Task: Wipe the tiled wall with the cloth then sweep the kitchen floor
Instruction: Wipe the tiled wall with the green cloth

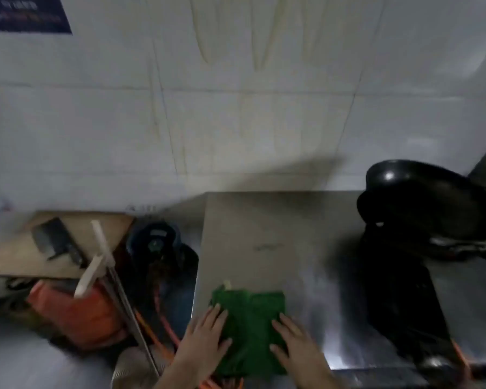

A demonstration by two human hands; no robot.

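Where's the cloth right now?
The green cloth lies flat at the near edge of the steel counter, bottom centre of the head view, under both flat hands: left hand and right hand.

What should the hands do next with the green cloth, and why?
Probably curl the fingers round the green cloth and lift it toward the tiled wall. Both the left hand and the right hand lie flat on it, pressing it on the steel counter, and the wall shows yellowish streaks.

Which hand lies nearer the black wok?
The right hand, flat on the green cloth's right side; the left hand lies farther from the wok.
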